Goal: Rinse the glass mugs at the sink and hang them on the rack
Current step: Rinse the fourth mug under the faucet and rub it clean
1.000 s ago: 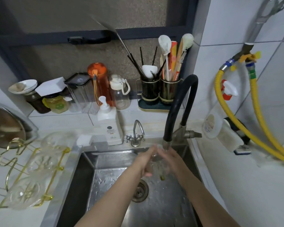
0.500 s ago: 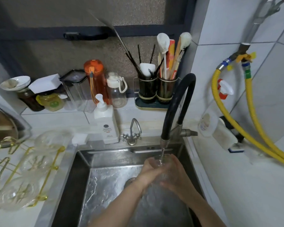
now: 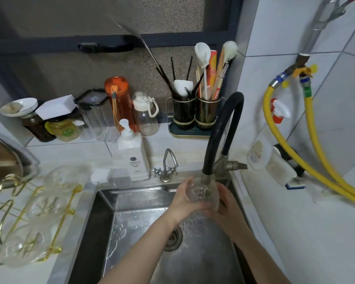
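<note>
White tile and a steel sink [image 3: 103, 222] set the scene, and right in the middle of it a glass mug [image 3: 202, 194] sits up under the black faucet [image 3: 208, 177], its mouth raised so close that the nozzle seems to dip into it. Water churns inside the glass. The left hand [image 3: 186, 199] wraps the mug's near side, fingers curled round it; the right hand [image 3: 226, 203] cups the far side, gripping too. That's a lift from half a second ago, when the mug was held lower over the drain with a thin stream falling onto it, and a second ago it was lower yet with both hands working around it. So the rinse looks well under way, probably the inside getting its flush now, by my read. Out to the left, on the surface, the gold rack [image 3: 29, 220] already carries three clear mugs [image 3: 47, 206] lying among its wires, with this one yet to join them. Beyond that, a white soap dispenser [image 3: 132, 156] stands at the sink's back edge.
</note>
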A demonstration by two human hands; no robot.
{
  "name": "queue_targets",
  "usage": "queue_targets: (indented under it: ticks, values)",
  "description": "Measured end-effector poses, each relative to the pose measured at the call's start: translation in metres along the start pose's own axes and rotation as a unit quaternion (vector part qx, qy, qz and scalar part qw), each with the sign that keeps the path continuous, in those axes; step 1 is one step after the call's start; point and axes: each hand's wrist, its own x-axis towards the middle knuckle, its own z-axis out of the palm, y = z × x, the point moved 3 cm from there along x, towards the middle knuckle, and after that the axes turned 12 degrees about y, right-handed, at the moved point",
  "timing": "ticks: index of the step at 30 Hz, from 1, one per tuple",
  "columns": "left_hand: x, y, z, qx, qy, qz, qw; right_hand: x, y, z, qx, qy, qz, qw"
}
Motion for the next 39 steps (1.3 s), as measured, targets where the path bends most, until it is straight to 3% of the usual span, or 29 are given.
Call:
queue_targets:
  ticks: [4,7,13,18,21,29,32,39]
  values:
    - [-0.016,-0.019,0.001,-0.02,-0.008,0.008,1.0,-0.018,0.02,-0.003,-0.004,0.033,0.038,0.999]
    - [-0.017,-0.03,-0.011,-0.053,-0.01,-0.019,0.998,-0.021,0.043,0.001,-0.019,-0.007,0.032,0.999]
    - [-0.013,-0.013,0.02,-0.057,-0.036,-0.023,0.997,-0.02,0.018,-0.014,-0.015,0.049,0.019,0.999]
    - [-0.011,-0.017,0.013,-0.078,0.034,-0.007,0.996,-0.02,0.024,-0.01,-0.003,0.011,0.036,0.999]
    - [-0.002,-0.006,0.025,-0.091,0.037,0.001,0.995,-0.005,0.009,-0.022,0.025,0.011,0.056,0.998]
    - [0.005,-0.012,0.03,-0.058,0.061,0.016,0.996,0.055,0.035,-0.074,-0.072,0.094,0.108,0.987]
    - [0.003,-0.012,0.028,-0.042,0.038,0.014,0.998,0.086,0.047,-0.076,-0.145,0.095,0.105,0.979]
    - [-0.003,-0.013,0.02,-0.038,0.038,-0.002,0.999,0.113,0.057,-0.069,-0.167,0.097,0.076,0.978]
